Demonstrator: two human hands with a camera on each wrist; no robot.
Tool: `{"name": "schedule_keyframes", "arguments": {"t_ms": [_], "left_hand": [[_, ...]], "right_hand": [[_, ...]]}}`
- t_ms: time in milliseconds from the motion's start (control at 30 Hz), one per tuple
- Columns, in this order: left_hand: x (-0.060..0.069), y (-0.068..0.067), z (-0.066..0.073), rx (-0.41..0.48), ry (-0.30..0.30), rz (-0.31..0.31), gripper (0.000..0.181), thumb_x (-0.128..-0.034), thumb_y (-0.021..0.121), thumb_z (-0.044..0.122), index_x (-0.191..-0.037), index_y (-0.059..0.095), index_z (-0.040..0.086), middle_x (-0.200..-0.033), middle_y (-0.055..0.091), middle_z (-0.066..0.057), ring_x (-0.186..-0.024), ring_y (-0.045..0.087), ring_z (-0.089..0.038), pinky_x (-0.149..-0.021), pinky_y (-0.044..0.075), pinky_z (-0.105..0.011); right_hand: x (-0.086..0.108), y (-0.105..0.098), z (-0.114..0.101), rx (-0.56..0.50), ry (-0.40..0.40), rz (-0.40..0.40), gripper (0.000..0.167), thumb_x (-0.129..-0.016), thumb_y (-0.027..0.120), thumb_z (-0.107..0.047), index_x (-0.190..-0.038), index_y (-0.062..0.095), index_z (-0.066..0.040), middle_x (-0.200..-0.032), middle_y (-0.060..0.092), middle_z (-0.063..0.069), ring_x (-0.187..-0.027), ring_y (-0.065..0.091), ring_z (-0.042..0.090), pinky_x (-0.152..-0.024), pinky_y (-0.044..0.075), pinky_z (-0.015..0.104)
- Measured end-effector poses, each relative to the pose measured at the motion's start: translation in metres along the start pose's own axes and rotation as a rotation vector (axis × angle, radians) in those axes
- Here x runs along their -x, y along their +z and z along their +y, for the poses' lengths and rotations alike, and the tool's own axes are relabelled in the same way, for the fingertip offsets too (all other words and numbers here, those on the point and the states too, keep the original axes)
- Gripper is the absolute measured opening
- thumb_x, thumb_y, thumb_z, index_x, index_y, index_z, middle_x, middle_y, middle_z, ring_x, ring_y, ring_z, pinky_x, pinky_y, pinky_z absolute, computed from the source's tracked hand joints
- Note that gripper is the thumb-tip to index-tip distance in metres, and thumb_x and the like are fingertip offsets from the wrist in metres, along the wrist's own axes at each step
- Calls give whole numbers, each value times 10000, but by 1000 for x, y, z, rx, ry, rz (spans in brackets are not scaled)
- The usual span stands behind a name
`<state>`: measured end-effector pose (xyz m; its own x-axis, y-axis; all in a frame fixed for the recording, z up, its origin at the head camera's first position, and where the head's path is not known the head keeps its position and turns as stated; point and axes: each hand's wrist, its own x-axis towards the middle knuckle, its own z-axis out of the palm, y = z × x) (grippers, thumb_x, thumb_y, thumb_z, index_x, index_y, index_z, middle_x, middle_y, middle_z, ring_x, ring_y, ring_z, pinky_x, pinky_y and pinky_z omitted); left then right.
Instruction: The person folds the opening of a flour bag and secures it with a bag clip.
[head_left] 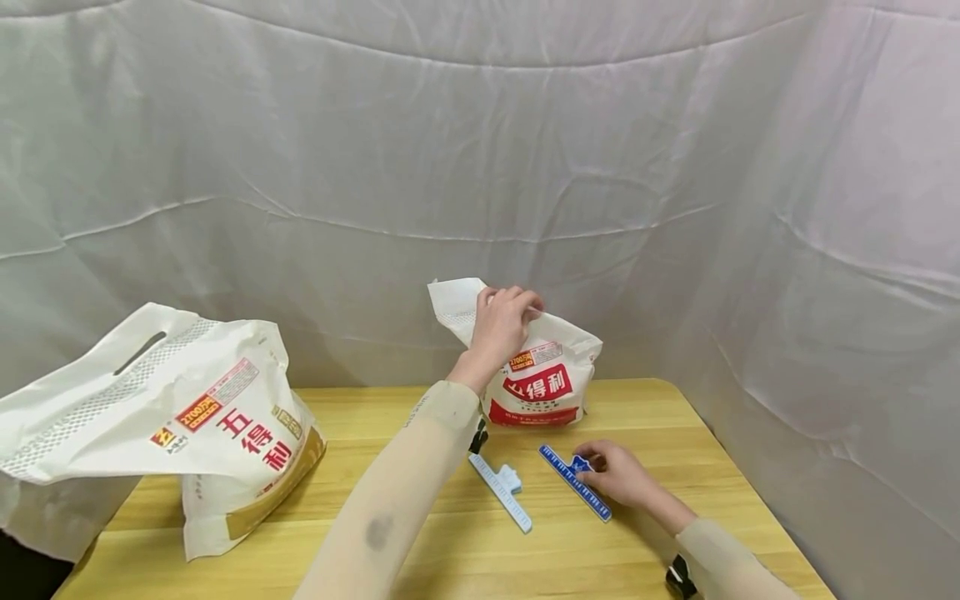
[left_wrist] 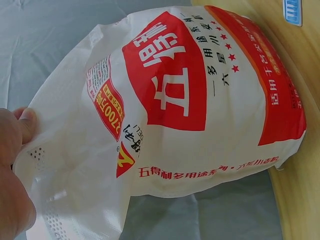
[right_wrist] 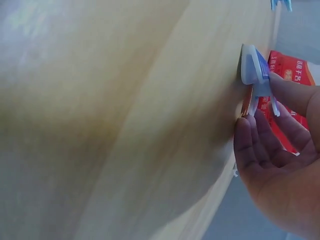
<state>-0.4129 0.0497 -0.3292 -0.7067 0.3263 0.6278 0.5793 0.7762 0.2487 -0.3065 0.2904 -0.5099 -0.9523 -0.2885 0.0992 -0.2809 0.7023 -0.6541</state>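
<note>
Near the back of the table stands a white flour bag point(head_left: 558, 337) with red print. My left hand point(head_left: 501, 327) grips its gathered top, and in the left wrist view the thumb presses against the white plastic of the flour bag point(left_wrist: 175, 75). To the right, a dark blue bag clip point(head_left: 592, 498) with a long ridged bar lies on the table. My right hand point(head_left: 621, 473) pinches its handle; the right wrist view has the thumb on one side of the bag clip point(right_wrist: 255, 70) and fingers on the other. A light blue bag clip point(head_left: 501, 492) lies between the forearms.
A larger white bag point(head_left: 217, 400) with a cut-out carry handle stands at the table's left, its top flopped leftward. The wooden table point(head_left: 450, 567) ends at a grey fabric curtain point(head_left: 420, 167) behind and on the right.
</note>
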Motion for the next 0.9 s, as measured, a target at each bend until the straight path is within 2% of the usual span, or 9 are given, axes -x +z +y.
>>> {"name": "schedule_keyframes", "arguments": {"t_ms": [233, 467, 700, 900], "left_hand": [[0, 0, 0, -2, -4, -4, 111, -1001, 685, 167, -1077, 750, 216, -1063, 728, 42, -1022, 657, -187, -1126, 338, -435], [0, 1, 1, -4, -5, -5, 111, -1006, 682, 168, -1080, 749, 217, -1072, 730, 45, -1035, 657, -186, -1133, 336, -438], [1, 0, 1, 5, -7, -2, 110, -1002, 689, 168, -1079, 750, 216, -1070, 728, 44, -1037, 656, -186, -1135, 333, -435], [2, -1, 2, 7, -10, -2, 118, -994, 697, 166, -1088, 751, 214, -1080, 732, 41, -1036, 660, -186, -1138, 333, -433]], "right_hand": [[1, -2, -2, -31, 21, -8, 346, -884, 806, -75, -1198, 687, 9, -1114, 725, 136, -980, 699, 288, -873, 600, 469], [4, -2, -6, -84, 81, 23, 292, -903, 787, -66, -1179, 698, -28, -1077, 731, 115, -901, 693, 224, -729, 609, 345], [5, -2, -5, -46, 69, 82, 198, -946, 732, -58, -1144, 723, -59, -1100, 747, 75, -937, 699, 210, -810, 598, 358], [6, -2, -5, -41, 100, 128, 237, -940, 732, -65, -1175, 725, -91, -1123, 739, 75, -893, 676, 163, -783, 577, 324]]}}
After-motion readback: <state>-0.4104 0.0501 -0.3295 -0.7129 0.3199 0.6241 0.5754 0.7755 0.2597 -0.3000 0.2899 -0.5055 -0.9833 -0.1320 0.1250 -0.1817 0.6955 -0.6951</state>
